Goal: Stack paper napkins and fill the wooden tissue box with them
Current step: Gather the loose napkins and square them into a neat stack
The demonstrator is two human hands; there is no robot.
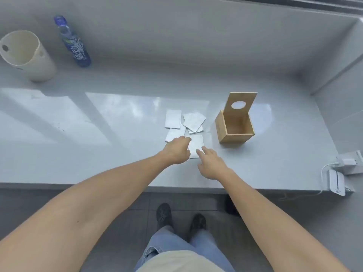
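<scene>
Paper napkins [193, 121] are scattered on the table [98, 154], just left of the open wooden tissue box [234, 127]. The nearest napkin [196, 144] is touched by both hands: left hand [176, 152] curled, grip indiscernible; right hand [211, 163] spread.

Napkins reached for beside an open wooden box

The nearest napkin [196, 146] is touched by the left hand [176, 152] and right hand [211, 163]; other napkins [193, 121] are scattered left of the wooden tissue box [233, 127], whose lid [240, 104] is raised.
</scene>
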